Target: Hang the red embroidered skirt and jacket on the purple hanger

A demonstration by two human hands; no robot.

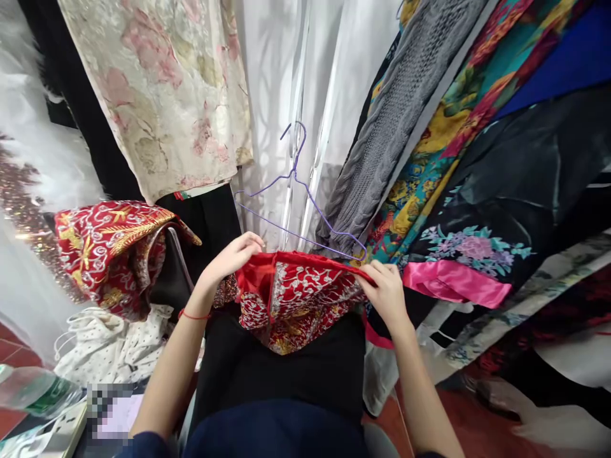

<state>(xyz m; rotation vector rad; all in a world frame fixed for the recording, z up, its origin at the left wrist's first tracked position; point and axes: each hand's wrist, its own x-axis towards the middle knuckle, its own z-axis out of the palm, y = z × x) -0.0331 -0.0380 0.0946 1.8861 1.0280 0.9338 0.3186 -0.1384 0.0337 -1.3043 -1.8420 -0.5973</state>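
A red skirt-like garment [310, 286] with silver and gold embroidery lies across my lap, its plain red waistband edge stretched between my hands. My left hand [238, 254] is closed on the band's left end. At the right end, my right hand [384, 289] pinches the same band between thumb and fingers. Just beyond the band is a purple wire hanger [305, 184], its hook pointing up and its lower right corner close to my right hand. Whether the hanger touches the garment I cannot tell.
Another red embroidered cloth [109, 254] sits at the left above a white dotted cloth [114, 343]. A floral cream garment [172, 95] hangs ahead. On the right hang a grey knit [401, 121] and a black embroidered garment [520, 191]. A plastic bottle [38, 391] and power strip [67, 429] are lower left.
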